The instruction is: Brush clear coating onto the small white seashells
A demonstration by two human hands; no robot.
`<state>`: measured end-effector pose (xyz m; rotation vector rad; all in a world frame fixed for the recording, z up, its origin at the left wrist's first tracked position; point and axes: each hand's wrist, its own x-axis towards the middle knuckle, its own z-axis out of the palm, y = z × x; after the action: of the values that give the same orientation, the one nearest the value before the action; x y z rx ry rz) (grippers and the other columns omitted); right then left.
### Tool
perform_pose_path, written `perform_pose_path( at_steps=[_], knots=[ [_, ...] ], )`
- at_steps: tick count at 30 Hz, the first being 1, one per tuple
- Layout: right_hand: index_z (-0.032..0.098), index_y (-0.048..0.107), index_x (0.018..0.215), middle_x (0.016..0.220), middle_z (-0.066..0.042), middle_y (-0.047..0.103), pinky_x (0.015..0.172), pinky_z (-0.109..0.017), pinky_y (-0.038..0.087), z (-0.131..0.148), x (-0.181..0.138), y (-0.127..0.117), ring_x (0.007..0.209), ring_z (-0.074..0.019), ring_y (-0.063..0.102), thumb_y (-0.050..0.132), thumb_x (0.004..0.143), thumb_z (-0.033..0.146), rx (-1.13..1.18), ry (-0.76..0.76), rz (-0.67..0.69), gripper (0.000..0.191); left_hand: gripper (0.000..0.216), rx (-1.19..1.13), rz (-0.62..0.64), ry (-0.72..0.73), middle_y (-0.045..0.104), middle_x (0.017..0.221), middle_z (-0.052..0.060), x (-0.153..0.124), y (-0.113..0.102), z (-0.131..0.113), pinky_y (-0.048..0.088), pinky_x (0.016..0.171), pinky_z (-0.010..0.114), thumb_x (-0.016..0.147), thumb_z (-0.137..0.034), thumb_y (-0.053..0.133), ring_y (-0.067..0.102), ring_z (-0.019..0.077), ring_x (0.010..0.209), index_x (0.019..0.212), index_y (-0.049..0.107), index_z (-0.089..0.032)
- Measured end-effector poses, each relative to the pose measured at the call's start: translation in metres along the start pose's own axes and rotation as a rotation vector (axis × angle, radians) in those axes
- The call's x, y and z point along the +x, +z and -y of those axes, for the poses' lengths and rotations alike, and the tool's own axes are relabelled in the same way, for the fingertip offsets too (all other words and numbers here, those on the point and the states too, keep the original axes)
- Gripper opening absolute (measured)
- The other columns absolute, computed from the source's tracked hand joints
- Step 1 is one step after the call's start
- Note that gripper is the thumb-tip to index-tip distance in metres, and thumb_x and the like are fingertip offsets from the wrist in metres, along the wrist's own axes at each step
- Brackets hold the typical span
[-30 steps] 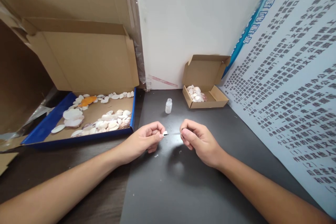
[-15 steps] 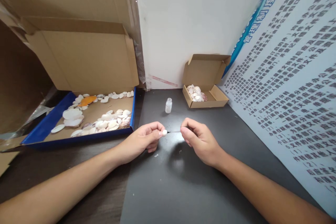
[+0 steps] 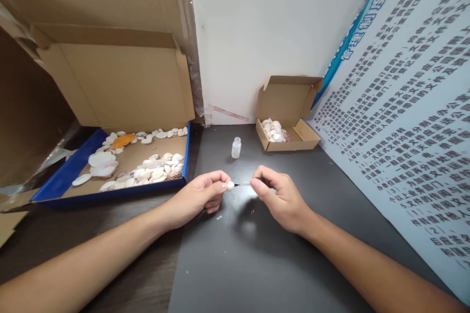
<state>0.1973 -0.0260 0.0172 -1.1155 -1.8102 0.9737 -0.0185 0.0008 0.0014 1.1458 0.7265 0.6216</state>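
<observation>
A small white shell [image 3: 230,185] is pinched between the thumb and fingers of my left hand [image 3: 205,191]. My right hand [image 3: 278,195] is closed in a pinch on a slim brush [image 3: 243,184] with a clear shaft and a dark tip. The brush points left, its tip at or just beside the shell; I cannot tell whether they touch. Beyond both hands stands a small open glass bottle [image 3: 236,148] with whitish contents, upright on the grey tabletop.
At left, an open blue-edged cardboard box [image 3: 186,156] holds many shells and an orange piece [image 3: 122,141]. A smaller open carton [image 3: 293,146] with shells stands at the back right. A printed board [image 3: 404,107] leans along the right side. Small white flecks lie on the dark table [image 3: 220,274].
My right hand has shifted very slightly to the left, toward the shell. My left hand, the shell and the bottle look the same.
</observation>
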Motion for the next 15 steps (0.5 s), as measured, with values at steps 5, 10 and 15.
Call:
perform_pose_path(
  at_steps=[5,10,15],
  knots=[
    [0.021,0.048,0.073,0.062,0.005,0.045,0.055,-0.025,0.033,-0.0014,0.0002,0.0002,0.056,-0.0107,0.039,0.048,0.098,0.047,0.041,0.023,0.020,0.036,0.027,-0.014,-0.007,-0.007,0.031,0.055,-0.010,0.0001,0.0000,0.0001,0.026,0.049,0.021,0.087,-0.043,0.064,0.024,0.0072,0.049,0.087,0.050,-0.020],
    [0.021,0.046,0.075,0.062,0.005,0.045,0.054,-0.024,0.033,-0.0006,0.0009,0.0011,0.054,-0.0102,0.039,0.044,0.099,0.047,0.135,0.022,0.023,0.035,0.029,-0.035,-0.018,-0.021,0.031,0.054,-0.011,0.0003,0.0016,-0.0013,0.025,0.048,0.021,0.085,-0.042,0.066,0.023,0.0068,0.049,0.084,0.048,-0.020],
    [0.021,0.045,0.070,0.060,0.005,0.042,0.055,-0.025,0.031,0.0016,0.0002,0.0004,0.056,-0.0108,0.038,0.050,0.097,0.043,-0.050,0.001,0.018,0.035,0.025,-0.048,-0.025,-0.037,0.030,0.054,-0.011,0.0001,0.0022,-0.0028,0.025,0.048,0.021,0.086,-0.040,0.064,0.021,0.0067,0.048,0.087,0.050,-0.019]
  ],
)
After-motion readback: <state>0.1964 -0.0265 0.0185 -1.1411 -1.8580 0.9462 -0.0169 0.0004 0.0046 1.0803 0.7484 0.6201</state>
